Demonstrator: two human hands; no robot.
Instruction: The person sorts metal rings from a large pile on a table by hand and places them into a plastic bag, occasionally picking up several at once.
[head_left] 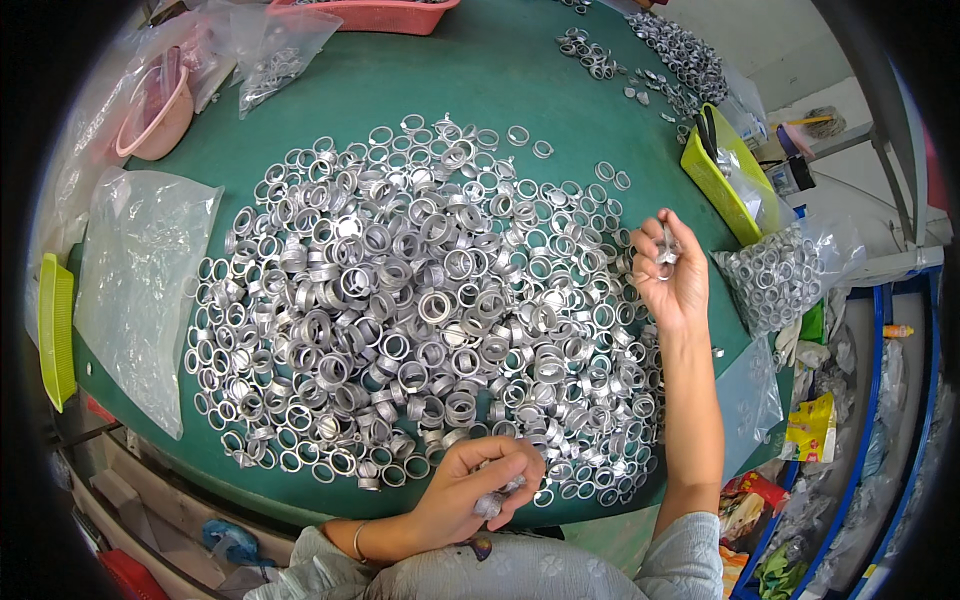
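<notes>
My left hand (478, 490) is curled shut at the near edge of the tabletop (500, 70), clutching a few silver metal rings (492, 503) against my palm. My right hand (668, 270) is raised at the right side of the heap, palm toward me, fingers pinched on a small ring piece (667, 252). Between my hands spreads the big pile of silver rings (420, 310), covering most of the green tabletop.

To my left lies a flat clear plastic bag (140, 290), with a lime-green tray edge (57, 330) beyond it. A pink bowl (160, 115) sits far left under clear wrapping. At the far edge is a red-pink basket (370, 15). On the right, a lime-green bin (725, 180) stands just above a clear bag filled with rings (775, 280). A yellow packet (812, 430) lies low on the right, off the tabletop.
</notes>
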